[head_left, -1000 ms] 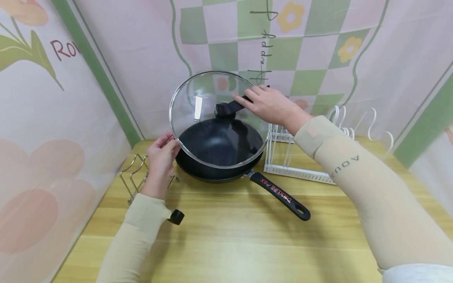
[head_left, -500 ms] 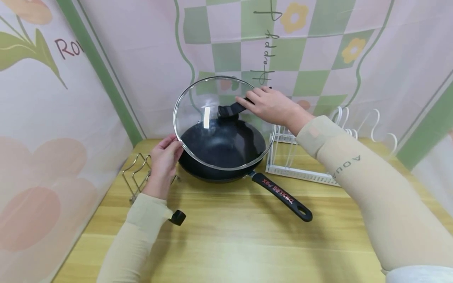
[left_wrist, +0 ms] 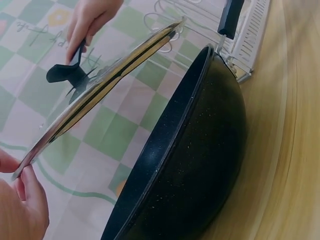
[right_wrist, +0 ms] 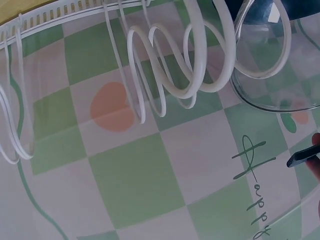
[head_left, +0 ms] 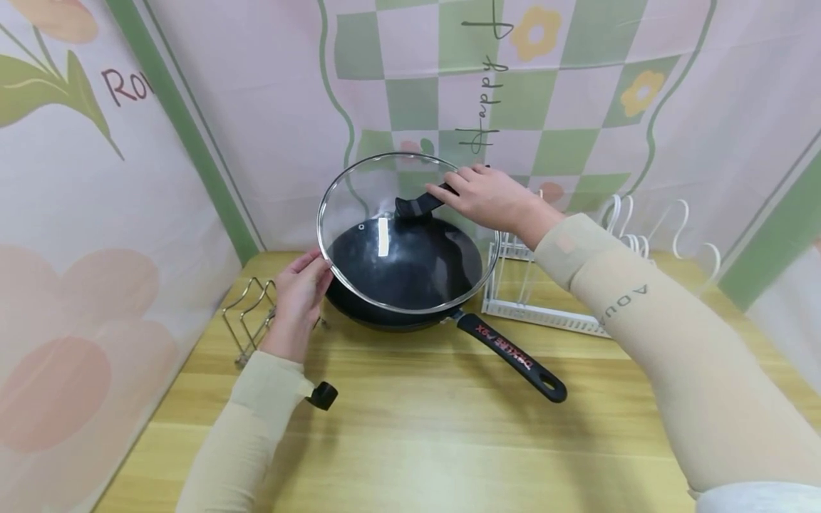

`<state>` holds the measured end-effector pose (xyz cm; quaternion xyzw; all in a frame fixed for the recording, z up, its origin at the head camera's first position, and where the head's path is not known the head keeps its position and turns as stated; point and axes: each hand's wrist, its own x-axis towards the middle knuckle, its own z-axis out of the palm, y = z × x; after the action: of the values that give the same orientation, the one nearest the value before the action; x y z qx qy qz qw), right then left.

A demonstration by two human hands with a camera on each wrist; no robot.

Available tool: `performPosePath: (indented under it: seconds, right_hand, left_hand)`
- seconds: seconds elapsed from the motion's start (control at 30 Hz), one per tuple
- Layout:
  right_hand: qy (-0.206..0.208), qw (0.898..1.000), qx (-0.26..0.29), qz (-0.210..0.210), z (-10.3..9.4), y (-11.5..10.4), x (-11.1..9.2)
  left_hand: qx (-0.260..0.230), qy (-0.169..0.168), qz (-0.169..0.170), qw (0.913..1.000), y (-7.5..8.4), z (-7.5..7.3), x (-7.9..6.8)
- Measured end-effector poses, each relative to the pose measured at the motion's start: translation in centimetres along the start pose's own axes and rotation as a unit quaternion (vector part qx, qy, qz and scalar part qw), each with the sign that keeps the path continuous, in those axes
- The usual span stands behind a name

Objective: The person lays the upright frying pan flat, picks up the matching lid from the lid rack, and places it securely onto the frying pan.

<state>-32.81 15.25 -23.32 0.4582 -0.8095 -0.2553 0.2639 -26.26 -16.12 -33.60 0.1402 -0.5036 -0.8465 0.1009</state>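
Observation:
A round glass lid point(head_left: 359, 185) with a metal rim hangs tilted over a black wok point(head_left: 398, 322), with a gap between them in the left wrist view. My left hand point(head_left: 300, 303) pinches the lid's rim at its left side between thumb and fingers. On top, my right hand point(head_left: 487, 196) grips the lid's black handle point(head_left: 413, 206). The wok sits on the wooden table point(head_left: 410, 427), its long black handle point(head_left: 513, 360) pointing to the front right. In the right wrist view only a fingertip edge and the end of the lid handle point(right_wrist: 302, 156) show.
Right of the wok stands a white wire rack point(head_left: 545, 315) with curved loops, close to the lid's right side. A small metal wire rack point(head_left: 246, 320) is at the left, beside my left wrist. A patterned cloth wall point(head_left: 410, 71) rises behind the table.
The lid has come down toward the wok, its far edge sinking most, so it lies flatter. My right hand has lowered slightly with it; both hands keep their hold. The view has shifted slightly.

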Motion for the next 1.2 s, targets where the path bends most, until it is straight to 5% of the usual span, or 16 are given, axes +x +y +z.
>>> performPosePath:
  seconds: [0.33, 0.6, 0.93, 1.2]
  right_hand:
    - [0.038, 0.999, -0.015, 0.004, 0.4, -1.1, 1.0]
    - [0.013, 0.999, 0.011, 0.032, 0.0, -1.4, 1.3]
    - [0.046, 0.998, 0.017, 0.032, 0.4, -1.7, 1.5]
    - [0.069, 0.995, 0.044, 0.048, 0.8, -2.2, 2.0]
  left_hand:
    - [0.007, 0.014, -0.023, 0.9996, 0.2, -0.6, 0.2]
    - [-0.019, 0.016, -0.032, 0.9992, 0.1, -0.7, 0.3]
    - [-0.043, 0.023, -0.049, 0.9976, 0.6, -1.0, 0.0]
    - [-0.071, 0.034, -0.031, 0.9964, 0.9, -1.1, -0.3]
